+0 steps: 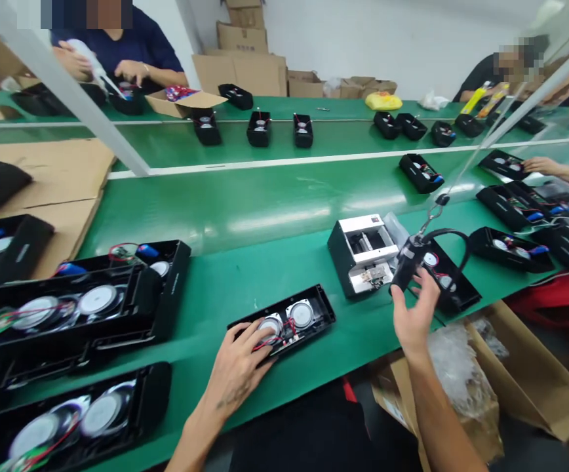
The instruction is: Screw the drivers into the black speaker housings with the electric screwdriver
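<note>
Left hand [238, 367] pinches your oblong black speaker case [299, 316] near the green bench [206, 278]'s edge; right hand [416, 314]'s loosely spread at the black cylindrical tool [406, 262], steadier grip needed imo.

Cardboard boxes [242, 39] by white wall [363, 39] | yellow bag [383, 101] near white bag [433, 100] | red item [554, 305] at right

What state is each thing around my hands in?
Left hand: gripping the near case's end
Near case: lidless, two speakers inside
Right hand: at the driver, loosely curled
Driver: hanging, tilted
Black-and-white machine: on the table
Carton: open
</note>
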### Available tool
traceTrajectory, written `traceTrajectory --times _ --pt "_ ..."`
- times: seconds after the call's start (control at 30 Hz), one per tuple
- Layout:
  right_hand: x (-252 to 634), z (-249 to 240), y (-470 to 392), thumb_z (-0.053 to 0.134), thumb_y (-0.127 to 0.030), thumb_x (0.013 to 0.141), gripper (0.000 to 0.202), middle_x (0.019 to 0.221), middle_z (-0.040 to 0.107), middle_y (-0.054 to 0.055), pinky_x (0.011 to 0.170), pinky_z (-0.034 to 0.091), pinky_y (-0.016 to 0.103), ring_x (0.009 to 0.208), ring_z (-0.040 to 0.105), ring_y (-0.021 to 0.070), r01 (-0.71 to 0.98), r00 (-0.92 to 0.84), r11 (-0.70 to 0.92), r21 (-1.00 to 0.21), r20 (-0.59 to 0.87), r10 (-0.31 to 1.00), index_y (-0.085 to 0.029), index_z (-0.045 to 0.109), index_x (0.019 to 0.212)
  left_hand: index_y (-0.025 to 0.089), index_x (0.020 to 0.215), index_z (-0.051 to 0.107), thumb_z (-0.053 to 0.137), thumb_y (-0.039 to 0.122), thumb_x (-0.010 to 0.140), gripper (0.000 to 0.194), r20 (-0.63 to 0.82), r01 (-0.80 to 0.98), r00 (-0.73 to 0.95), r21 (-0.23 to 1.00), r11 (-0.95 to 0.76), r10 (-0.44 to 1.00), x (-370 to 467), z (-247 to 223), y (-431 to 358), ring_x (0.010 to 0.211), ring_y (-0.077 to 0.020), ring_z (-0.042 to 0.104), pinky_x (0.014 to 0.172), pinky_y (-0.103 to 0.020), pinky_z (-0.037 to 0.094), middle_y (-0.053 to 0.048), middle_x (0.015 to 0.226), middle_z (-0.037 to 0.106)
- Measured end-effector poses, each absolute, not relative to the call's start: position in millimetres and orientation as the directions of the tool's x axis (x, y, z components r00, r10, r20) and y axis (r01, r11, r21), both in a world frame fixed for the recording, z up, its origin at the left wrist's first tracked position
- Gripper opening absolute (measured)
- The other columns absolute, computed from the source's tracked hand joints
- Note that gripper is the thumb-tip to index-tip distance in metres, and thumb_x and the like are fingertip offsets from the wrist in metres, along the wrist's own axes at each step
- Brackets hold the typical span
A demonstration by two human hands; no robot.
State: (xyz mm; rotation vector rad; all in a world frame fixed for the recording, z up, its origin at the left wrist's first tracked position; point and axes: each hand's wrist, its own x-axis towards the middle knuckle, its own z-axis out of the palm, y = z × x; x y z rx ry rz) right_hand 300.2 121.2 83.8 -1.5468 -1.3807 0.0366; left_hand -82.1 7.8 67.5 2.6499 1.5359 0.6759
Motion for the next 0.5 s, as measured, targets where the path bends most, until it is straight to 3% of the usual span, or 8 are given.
traceTrajectory --times 0.1,0.17,0.27,0.37,0.5 --pt "312 91 152 0.074 -0.058 0.092 0.050 0.113 0.073 0.015 0.100 0.057 0.054 0.104 0.068 0.0315 0.674 0.315 0.123 -0.729 0.433 0.845 -0.016 0.069 0.119 0.027 0.093 0.076 0.066 0.027 0.101 0.014 0.418 0.807 0.463 0.166 -0.567 0.781 -87 68 15 0.120 -0.0268 0.072 0.100 -0.046 0.050 -0.002 0.121 0.081" --pt "313 94 156 0.083 -0.053 0.083 0.041 0.095 0.072 0.007 0.091 0.060 0.047 0.089 0.068 0.0259 0.539 0.348 0.158 -0.827 0.390 0.853 -0.019 0.068 0.102 0.028 0.094 0.076 0.062 0.028 0.103 0.017 0.467 0.789 0.493 0.116 -0.603 0.734 -92 64 20 0.117 -0.0264 0.073 0.096 -0.046 0.052 -0.002 0.120 0.081" --pt "306 91 143 0.084 -0.043 0.082 0.040 0.080 0.068 -0.002 0.071 0.061 0.037 0.069 0.066 0.0186 0.270 0.379 0.283 -0.920 0.372 0.848 -0.022 0.061 0.109 0.029 0.094 0.076 0.059 0.034 0.105 0.021 0.520 0.759 0.529 0.064 -0.648 0.671 -97 54 28 0.113 -0.0257 0.073 0.093 -0.046 0.053 0.000 0.118 0.082" --pt "294 88 131 0.076 -0.041 0.091 0.033 0.063 0.059 -0.009 0.049 0.049 0.028 0.045 0.055 0.0130 0.159 0.317 0.305 -0.939 0.341 0.885 -0.024 0.057 0.110 0.030 0.095 0.077 0.060 0.034 0.103 0.019 0.552 0.747 0.533 0.050 -0.663 0.641 -93 46 37 0.112 -0.0257 0.073 0.094 -0.044 0.052 -0.001 0.117 0.082" --pt "285 113 144 0.072 -0.045 0.095 0.030 0.058 0.050 -0.013 0.045 0.042 0.025 0.040 0.048 0.0105 0.031 0.370 0.389 -0.921 0.373 0.851 -0.027 0.051 0.105 0.029 0.098 0.076 0.063 0.026 0.099 0.014 0.529 0.727 0.560 0.056 -0.684 0.638 -82 45 46 0.118 -0.0264 0.072 0.098 -0.044 0.050 -0.002 0.121 0.081"
